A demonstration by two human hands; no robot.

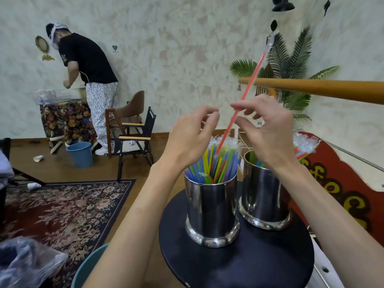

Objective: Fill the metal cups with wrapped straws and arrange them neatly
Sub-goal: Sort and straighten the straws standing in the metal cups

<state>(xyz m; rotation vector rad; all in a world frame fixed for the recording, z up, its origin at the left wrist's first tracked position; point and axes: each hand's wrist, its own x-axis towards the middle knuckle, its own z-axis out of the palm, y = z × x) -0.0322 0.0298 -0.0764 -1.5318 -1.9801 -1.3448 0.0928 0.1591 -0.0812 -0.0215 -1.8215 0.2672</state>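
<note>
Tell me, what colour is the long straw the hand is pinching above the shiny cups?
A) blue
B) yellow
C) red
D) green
C: the right hand pinches a red straw in clear wrap, its lower end dipping among the other straws in the nearer metal cup.

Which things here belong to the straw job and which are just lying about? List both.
Job: red straw, right hand, left hand, near cup, far cup, round table.
Lying about: blue bucket, folding chair, rug, paper cup.
</note>
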